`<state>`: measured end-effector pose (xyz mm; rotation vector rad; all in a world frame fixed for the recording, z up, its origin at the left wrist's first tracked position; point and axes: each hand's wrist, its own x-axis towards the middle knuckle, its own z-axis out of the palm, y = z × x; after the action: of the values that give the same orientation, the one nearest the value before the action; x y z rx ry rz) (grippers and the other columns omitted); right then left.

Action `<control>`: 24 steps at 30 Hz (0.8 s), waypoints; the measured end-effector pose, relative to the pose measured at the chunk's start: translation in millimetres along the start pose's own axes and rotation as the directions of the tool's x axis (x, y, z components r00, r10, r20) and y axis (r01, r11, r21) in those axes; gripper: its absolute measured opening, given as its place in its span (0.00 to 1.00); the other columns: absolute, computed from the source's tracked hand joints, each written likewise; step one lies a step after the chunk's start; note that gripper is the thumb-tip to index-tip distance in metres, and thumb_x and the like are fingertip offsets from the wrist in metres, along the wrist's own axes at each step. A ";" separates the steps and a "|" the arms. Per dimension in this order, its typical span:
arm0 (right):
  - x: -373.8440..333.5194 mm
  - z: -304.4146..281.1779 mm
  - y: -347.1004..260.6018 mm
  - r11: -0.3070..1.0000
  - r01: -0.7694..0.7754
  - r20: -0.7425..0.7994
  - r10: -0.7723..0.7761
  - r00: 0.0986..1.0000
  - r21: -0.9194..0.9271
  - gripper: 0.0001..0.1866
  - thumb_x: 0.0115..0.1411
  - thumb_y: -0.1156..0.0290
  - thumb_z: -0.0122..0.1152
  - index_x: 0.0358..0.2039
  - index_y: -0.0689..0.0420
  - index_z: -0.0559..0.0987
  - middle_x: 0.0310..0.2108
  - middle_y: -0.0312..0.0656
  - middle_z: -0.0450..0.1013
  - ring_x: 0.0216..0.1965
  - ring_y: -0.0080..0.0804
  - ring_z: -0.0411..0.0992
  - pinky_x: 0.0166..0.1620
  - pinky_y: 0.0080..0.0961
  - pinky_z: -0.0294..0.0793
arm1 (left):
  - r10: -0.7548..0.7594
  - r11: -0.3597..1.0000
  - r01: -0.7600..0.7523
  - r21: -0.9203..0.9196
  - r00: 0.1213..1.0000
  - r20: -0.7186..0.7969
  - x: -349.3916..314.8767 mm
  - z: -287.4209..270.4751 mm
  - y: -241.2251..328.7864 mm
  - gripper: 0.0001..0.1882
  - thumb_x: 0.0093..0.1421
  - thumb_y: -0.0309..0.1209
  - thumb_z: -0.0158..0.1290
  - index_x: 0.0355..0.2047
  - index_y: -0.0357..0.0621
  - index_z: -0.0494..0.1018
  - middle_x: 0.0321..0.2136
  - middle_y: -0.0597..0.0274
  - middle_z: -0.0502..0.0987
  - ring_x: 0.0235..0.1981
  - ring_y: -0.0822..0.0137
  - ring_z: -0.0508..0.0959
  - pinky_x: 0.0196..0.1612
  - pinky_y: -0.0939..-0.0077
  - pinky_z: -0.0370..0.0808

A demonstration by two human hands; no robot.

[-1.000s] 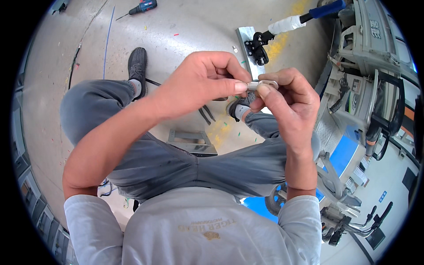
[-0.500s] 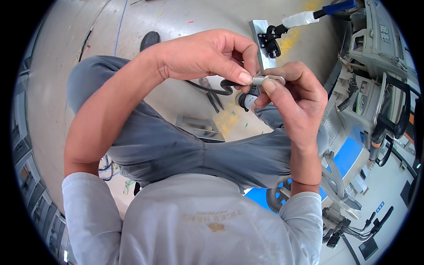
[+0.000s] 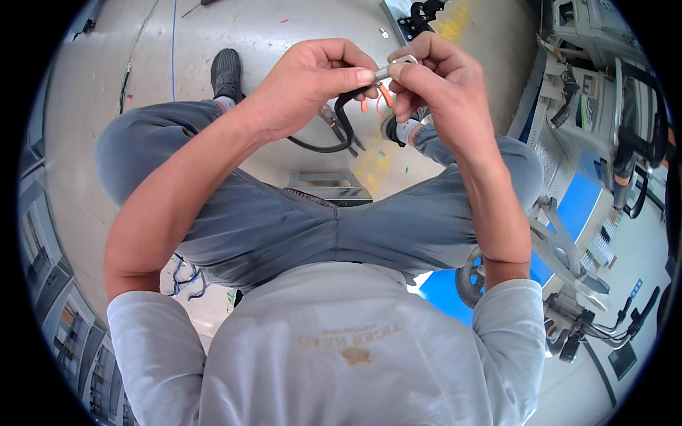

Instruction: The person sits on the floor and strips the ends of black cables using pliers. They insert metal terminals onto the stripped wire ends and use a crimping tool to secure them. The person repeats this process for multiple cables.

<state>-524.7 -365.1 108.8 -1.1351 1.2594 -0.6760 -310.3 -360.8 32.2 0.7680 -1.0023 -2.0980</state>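
Between my hands is a silver cable lug [image 3: 384, 72], set against the end of a thick black cable [image 3: 344, 122]. My left hand [image 3: 302, 84] pinches the cable near its end, with the thumb by the lug's barrel. The flat ring end of the lug is gripped by thumb and fingers of my right hand [image 3: 449, 86]. How deep the cable sits in the barrel is hidden by my fingers. From my left hand the cable hangs in a loop over the floor. Below it lie pliers [image 3: 336, 128], and an orange-handled tool [image 3: 386, 95] shows partly under my right hand.
A black clamp-like tool [image 3: 420, 20] stands on a metal plate at the top. Near it on the floor lies another small lug [image 3: 383, 33]. A metal box-like piece [image 3: 328, 183] sits between my legs. A grey machine [image 3: 600, 42] and a wheel [image 3: 470, 277] are on the right.
The view has shifted, and more floor and the orange-handled tool now show beneath my hands. My hands still hold the cable and lug, now tilted up to the right.
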 end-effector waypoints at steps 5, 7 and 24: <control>-8.9 5.0 11.4 0.995 0.067 -0.033 -0.065 0.997 0.074 0.07 0.62 0.74 0.63 0.37 0.65 0.79 0.24 0.39 0.77 0.21 0.21 0.75 0.24 0.20 0.76 | 0.038 0.996 -0.036 -0.078 0.999 0.018 -4.7 5.2 -3.8 0.08 0.67 0.29 0.60 0.43 0.39 0.78 0.38 0.63 0.80 0.43 0.70 0.78 0.52 0.71 0.72; -11.4 6.8 11.1 0.994 0.088 -0.039 -0.085 0.996 0.061 0.07 0.62 0.74 0.63 0.37 0.65 0.80 0.23 0.39 0.77 0.20 0.20 0.74 0.24 0.20 0.75 | 0.057 0.998 -0.056 -0.039 0.998 0.020 -6.9 5.9 -5.0 0.08 0.66 0.28 0.60 0.43 0.39 0.78 0.38 0.63 0.81 0.44 0.70 0.78 0.52 0.72 0.72; -8.9 9.6 3.3 0.996 0.080 0.028 -0.081 0.996 0.043 0.09 0.60 0.71 0.63 0.36 0.65 0.80 0.24 0.39 0.78 0.21 0.21 0.76 0.25 0.19 0.75 | -0.022 0.999 0.019 0.044 0.997 0.077 -2.4 -0.3 11.1 0.08 0.65 0.28 0.63 0.42 0.43 0.77 0.38 0.65 0.81 0.41 0.72 0.80 0.47 0.75 0.75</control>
<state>-518.2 -353.3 108.4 -1.1627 1.1741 -0.7397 -305.1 -364.3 41.7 0.7256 -1.0896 -2.1441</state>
